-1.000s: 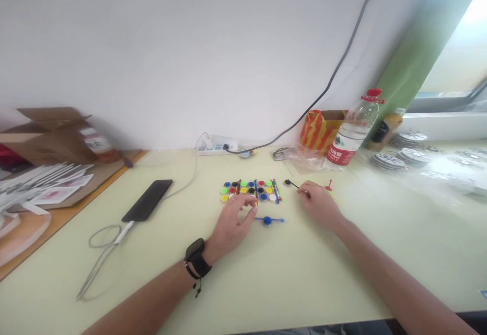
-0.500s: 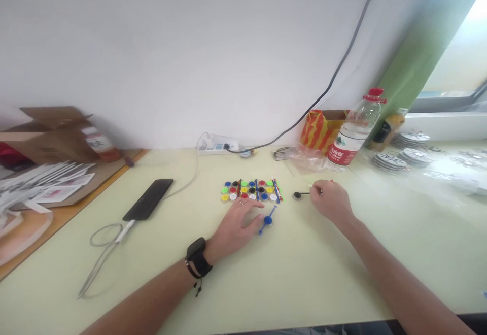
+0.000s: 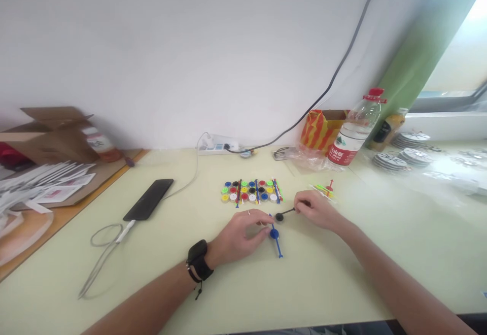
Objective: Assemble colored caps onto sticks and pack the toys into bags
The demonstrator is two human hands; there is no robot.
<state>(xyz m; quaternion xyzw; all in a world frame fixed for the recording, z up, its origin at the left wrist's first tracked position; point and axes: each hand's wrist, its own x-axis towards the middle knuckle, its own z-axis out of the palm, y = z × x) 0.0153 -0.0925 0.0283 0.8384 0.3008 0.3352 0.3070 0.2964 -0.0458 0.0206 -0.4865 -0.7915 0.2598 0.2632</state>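
My left hand [image 3: 243,233], with a black watch [image 3: 200,259] on its wrist, has thumb and index finger on a blue arrow spinner [image 3: 274,234] with a round base. The spinner lies slanted on the table. My right hand [image 3: 314,208] pinches the stem of a black arrow spinner [image 3: 279,217], whose round base sits close to the blue one. Behind my left hand stand rows of coloured round pieces [image 3: 251,191] with several arrow sticks laid among them. A small pile of coloured arrow sticks [image 3: 323,191] lies behind my right hand.
A black phone [image 3: 148,199] with a cable lies to the left. A power strip [image 3: 218,145] is against the wall. At the back right are a water bottle [image 3: 350,137], a striped bag [image 3: 321,129] and stacked discs [image 3: 391,161]. A cardboard box [image 3: 49,134] stands far left.
My right hand has moved left and nearer with the black spinner, uncovering the arrow sticks. My left hand and the blue spinner have shifted right and nearer, and the blue arrow has turned.
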